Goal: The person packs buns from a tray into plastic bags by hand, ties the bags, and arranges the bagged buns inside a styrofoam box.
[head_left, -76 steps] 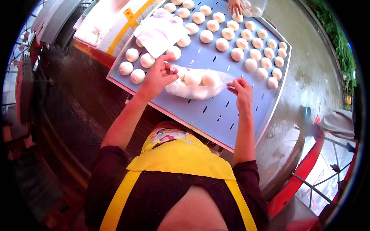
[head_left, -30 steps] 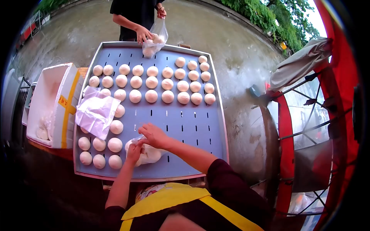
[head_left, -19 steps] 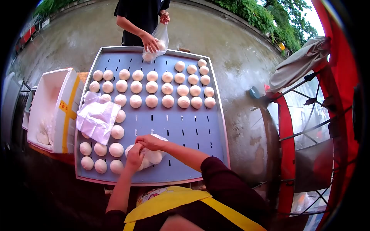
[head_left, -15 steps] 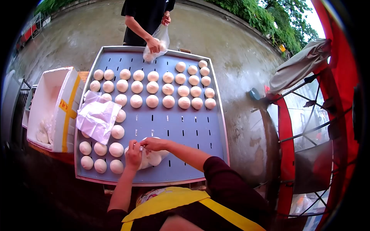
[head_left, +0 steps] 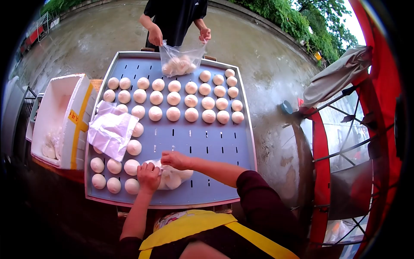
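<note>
A clear plastic bag [head_left: 173, 178] with several white steamed buns inside lies on the grey-blue tray [head_left: 202, 151] near its front edge. My left hand [head_left: 148, 177] is closed on the left side of the bag's mouth. My right hand [head_left: 175, 160], fingers curled in, grips the bag's upper edge a little farther away and to the right. Loose steamed buns [head_left: 173, 114] stand in rows across the back of the tray, and more buns [head_left: 114, 166] sit at the left, beside my left hand. A stack of thin white plastic bags [head_left: 113, 131] covers some of them.
Across the tray, a person [head_left: 177, 21] in black holds another clear bag of buns [head_left: 179, 64] by both sides of its mouth. A white foam box [head_left: 82, 125] with yellow tape stands at the left. A red-framed tent [head_left: 321, 172] rises at the right.
My hands have moved apart, the left one down and the right one slightly rightward and up. Across the tray, the person's hands have spread, widening their bag. The view has shifted slightly.
</note>
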`<state>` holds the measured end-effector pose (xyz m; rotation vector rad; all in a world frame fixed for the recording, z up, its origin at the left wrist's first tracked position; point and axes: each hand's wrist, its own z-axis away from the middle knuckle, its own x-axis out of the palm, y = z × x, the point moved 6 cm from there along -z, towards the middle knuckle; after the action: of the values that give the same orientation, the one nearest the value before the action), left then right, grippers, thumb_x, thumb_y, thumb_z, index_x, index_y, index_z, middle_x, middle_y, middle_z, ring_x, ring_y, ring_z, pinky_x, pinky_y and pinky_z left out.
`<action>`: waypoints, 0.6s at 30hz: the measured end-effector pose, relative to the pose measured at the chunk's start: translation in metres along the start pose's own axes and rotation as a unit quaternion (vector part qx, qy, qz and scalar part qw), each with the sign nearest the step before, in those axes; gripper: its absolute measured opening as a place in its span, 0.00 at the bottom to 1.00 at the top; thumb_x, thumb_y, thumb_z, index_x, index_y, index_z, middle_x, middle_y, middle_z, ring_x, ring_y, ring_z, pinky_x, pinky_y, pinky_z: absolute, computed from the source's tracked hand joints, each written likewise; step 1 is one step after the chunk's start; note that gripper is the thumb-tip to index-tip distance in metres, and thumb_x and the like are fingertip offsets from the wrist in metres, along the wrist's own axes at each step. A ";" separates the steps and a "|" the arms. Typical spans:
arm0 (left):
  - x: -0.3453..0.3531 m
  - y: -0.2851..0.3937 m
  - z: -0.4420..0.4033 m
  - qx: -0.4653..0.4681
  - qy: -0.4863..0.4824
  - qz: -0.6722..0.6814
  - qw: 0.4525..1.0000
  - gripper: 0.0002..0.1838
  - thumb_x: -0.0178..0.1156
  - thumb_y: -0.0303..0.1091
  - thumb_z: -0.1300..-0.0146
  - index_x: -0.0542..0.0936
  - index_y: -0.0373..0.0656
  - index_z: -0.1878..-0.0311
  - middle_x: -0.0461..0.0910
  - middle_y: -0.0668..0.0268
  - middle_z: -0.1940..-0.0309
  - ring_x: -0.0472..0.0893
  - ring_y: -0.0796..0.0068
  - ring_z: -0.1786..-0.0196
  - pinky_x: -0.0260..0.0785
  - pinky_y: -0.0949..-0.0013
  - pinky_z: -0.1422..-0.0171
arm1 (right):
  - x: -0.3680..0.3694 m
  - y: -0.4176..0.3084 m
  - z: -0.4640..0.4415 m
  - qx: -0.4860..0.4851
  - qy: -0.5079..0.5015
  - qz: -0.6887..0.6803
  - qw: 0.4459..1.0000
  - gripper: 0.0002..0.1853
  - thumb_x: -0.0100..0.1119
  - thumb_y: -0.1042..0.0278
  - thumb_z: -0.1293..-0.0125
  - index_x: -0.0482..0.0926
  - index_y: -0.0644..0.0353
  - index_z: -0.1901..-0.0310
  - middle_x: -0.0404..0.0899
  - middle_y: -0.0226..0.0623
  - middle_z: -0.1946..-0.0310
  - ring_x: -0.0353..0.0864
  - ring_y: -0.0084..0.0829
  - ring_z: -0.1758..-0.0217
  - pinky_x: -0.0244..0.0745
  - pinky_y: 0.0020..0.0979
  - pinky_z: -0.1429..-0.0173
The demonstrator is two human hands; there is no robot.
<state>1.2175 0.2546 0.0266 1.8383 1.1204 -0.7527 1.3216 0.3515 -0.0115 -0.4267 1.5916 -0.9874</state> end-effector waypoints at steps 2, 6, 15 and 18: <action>-0.003 0.003 -0.001 0.006 -0.007 0.016 1.000 0.09 0.66 0.35 0.51 0.76 0.45 0.77 0.71 0.67 0.73 0.72 0.63 0.66 0.60 0.58 0.62 | -0.030 -0.026 -0.003 -0.080 0.059 0.153 0.983 0.05 0.52 0.70 0.36 0.71 0.61 0.61 0.72 0.41 0.65 0.75 0.47 0.61 0.71 0.41 0.57; 0.000 0.000 0.007 0.016 -0.008 0.034 0.999 0.11 0.66 0.36 0.48 0.74 0.45 0.78 0.71 0.66 0.74 0.72 0.62 0.68 0.60 0.58 0.64 | -0.026 -0.018 0.005 -0.084 0.066 0.190 0.976 0.06 0.52 0.68 0.36 0.69 0.62 0.66 0.71 0.44 0.66 0.73 0.51 0.61 0.69 0.45 0.59; 0.018 -0.055 0.073 -0.225 -0.066 0.088 0.968 0.15 0.59 0.39 0.37 0.74 0.42 0.76 0.74 0.54 0.77 0.75 0.47 0.72 0.63 0.49 0.68 | -0.016 0.028 0.043 0.062 0.096 0.223 0.968 0.11 0.48 0.64 0.32 0.74 0.62 0.65 0.78 0.44 0.67 0.80 0.44 0.61 0.74 0.42 0.59; 0.014 -0.056 0.067 -0.256 -0.115 0.112 0.953 0.18 0.56 0.43 0.34 0.75 0.40 0.75 0.76 0.50 0.75 0.76 0.44 0.70 0.64 0.47 0.67 | -0.010 0.032 0.015 0.187 0.131 -0.172 0.958 0.13 0.48 0.62 0.29 0.73 0.62 0.66 0.80 0.40 0.67 0.79 0.34 0.66 0.75 0.35 0.63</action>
<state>1.1680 0.2151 -0.0355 1.3665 0.8393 -0.4714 1.3454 0.3715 -0.0299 -0.3238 1.5410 -1.6353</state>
